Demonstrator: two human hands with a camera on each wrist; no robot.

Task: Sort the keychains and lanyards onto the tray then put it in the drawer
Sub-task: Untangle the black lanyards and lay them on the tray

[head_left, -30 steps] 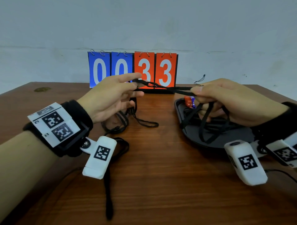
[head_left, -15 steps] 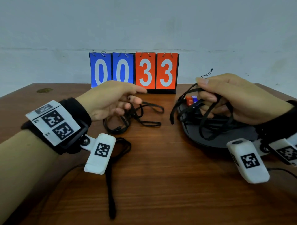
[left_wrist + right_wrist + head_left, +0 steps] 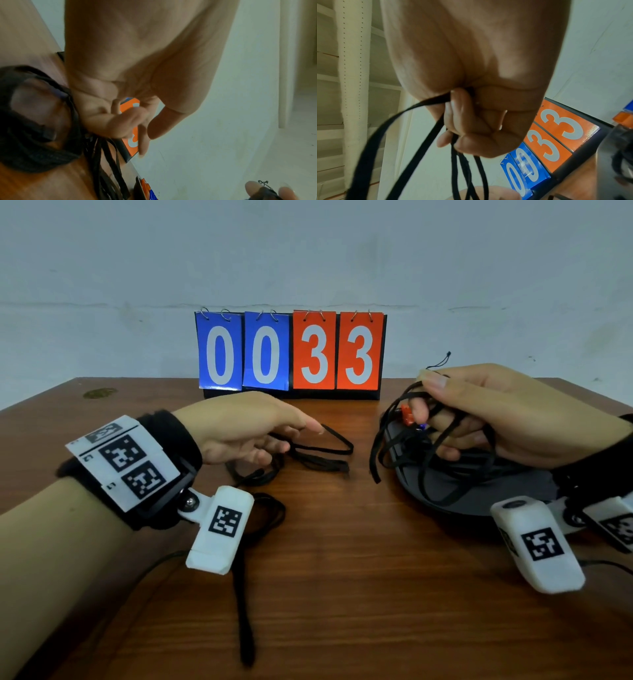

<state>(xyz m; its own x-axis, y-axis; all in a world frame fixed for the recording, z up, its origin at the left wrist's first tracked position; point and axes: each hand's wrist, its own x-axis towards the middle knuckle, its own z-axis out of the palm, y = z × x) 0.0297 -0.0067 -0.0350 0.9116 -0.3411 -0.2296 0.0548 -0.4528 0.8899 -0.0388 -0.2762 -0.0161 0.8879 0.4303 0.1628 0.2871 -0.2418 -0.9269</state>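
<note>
My right hand [image 3: 428, 409] grips a bundle of black lanyard straps [image 3: 431, 470], whose loops hang down onto the dark round tray [image 3: 455, 503] at the right. In the right wrist view the fingers [image 3: 462, 129] are curled round the straps [image 3: 412, 135]. An orange keychain [image 3: 407, 414] and a blue one [image 3: 423, 426] sit at the tray's far edge, partly hidden by that hand. My left hand [image 3: 294, 440] hovers low over more black lanyards [image 3: 322, 455] on the table. Its fingers [image 3: 130, 125] are loosely curved, with no strap seen between them. Another lanyard [image 3: 245, 611] lies under my left wrist.
A flip scoreboard [image 3: 291, 350] reading 00 33 stands at the back of the brown wooden table [image 3: 359, 594], against a pale wall. A thin cable [image 3: 609, 566] runs off near the right wrist camera.
The strap stretched between both hands a second ago has left my left hand. My left hand dropped toward the table lanyards. My right hand gathered the strap over the tray.
</note>
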